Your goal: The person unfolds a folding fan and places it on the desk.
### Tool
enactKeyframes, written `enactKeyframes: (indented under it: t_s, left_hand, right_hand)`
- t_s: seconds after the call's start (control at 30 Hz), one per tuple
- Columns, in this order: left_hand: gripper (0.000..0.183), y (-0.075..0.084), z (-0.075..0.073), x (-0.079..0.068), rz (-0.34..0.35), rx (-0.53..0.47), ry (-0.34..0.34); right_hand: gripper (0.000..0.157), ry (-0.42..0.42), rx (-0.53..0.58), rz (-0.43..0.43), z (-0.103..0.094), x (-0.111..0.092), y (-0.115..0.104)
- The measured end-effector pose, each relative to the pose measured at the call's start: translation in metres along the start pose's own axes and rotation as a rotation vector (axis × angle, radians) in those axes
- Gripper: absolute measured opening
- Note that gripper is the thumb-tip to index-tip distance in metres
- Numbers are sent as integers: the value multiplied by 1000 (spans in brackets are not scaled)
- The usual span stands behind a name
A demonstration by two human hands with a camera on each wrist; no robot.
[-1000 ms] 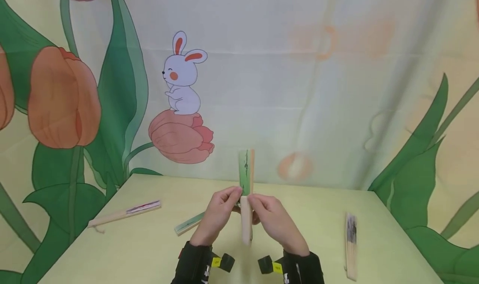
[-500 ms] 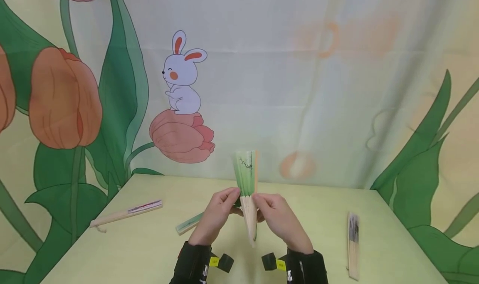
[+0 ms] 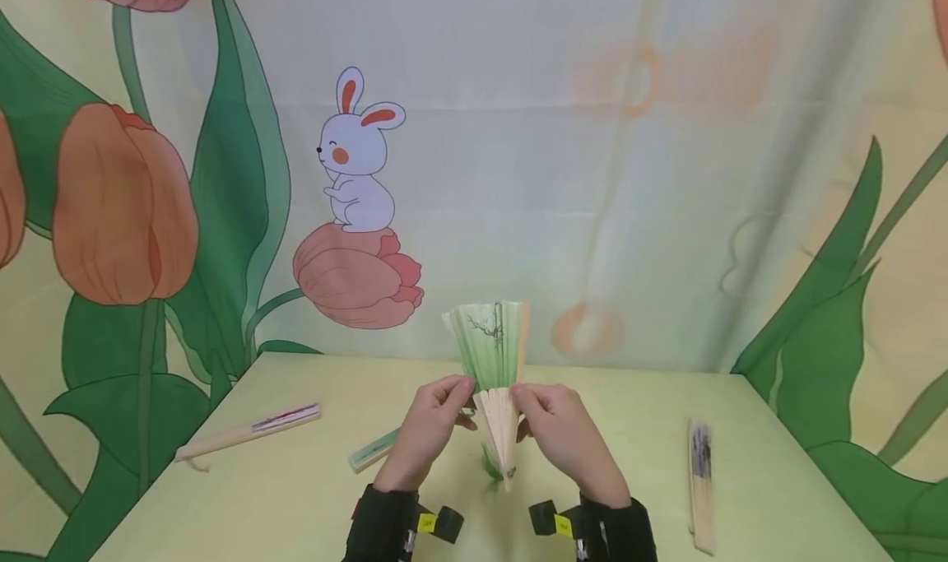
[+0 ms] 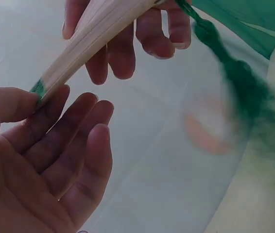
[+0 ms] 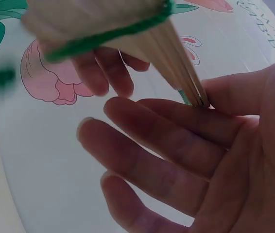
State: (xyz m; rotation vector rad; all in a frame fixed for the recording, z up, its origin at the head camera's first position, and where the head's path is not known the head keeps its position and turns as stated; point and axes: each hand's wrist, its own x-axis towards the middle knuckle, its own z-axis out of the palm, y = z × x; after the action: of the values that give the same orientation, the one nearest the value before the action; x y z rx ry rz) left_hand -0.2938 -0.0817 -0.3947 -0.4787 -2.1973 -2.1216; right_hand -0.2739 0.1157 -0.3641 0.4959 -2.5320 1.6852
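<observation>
A green folding fan (image 3: 489,344), partly spread, stands upright between my two hands, its pale wooden ribs narrowing to a pivot at the bottom. My left hand (image 3: 437,418) pinches the left outer rib between thumb and forefinger. On the other side my right hand (image 3: 557,430) pinches the right edge the same way, where the green leaf meets the wood. The other fingers of both hands extend loosely behind the ribs. From the pivot end dangles a green tassel (image 4: 244,87), blurred in the left wrist view. A dark branch drawing shows on the leaf.
Three folded fans lie on the pale yellow table (image 3: 592,463): a purple-patterned fan (image 3: 248,432) at left, a green fan (image 3: 374,449) partly behind my left wrist, and a grey-patterned fan (image 3: 699,488) at right. A printed curtain (image 3: 504,175) hangs behind the table.
The fan has gone from folded to partly spread, its leaf widening to both sides. My right hand has moved a little right, away from the left, and the tassel now shows below.
</observation>
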Motion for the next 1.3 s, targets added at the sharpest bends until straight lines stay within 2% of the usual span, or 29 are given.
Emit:
enactKeyframes:
  t_s: [0.33, 0.5, 0.93, 1.3]
  left_hand:
    - [30, -4, -5, 0, -4, -16, 76]
    - [30, -5, -9, -2, -21, -34, 85]
    - [29, -1, -7, -2, -3, -25, 86]
    - [28, -4, -11, -1, -17, 22, 108]
  right_hand:
    - [40, 73, -51, 38, -6, -4, 2]
    - [40, 100, -58, 44, -8, -4, 3]
    - [34, 159, -17, 52, -12, -6, 4]
    - [35, 201, 15, 64, -11, -5, 8]
